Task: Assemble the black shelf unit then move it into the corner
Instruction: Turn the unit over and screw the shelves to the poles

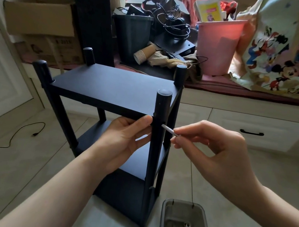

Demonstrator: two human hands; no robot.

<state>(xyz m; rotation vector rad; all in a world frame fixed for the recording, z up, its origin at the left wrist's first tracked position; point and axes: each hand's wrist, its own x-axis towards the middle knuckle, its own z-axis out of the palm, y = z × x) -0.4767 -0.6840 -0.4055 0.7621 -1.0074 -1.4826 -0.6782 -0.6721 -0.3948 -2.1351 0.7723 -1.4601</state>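
Matte-black shelf unit point(114, 90), round posts, flat boards; left hand point(123, 140) grips front post, right hand point(213, 148) at 3 o'clock pinches thin metal key point(168, 130)

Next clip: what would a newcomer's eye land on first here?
First the black shelf unit standing mid-frame on the tiled floor. The left hand holds its near-right post under the top board, while the right hand pinches a small metal tool whose tip meets that post. A grey tray with hardware sits bottom right.
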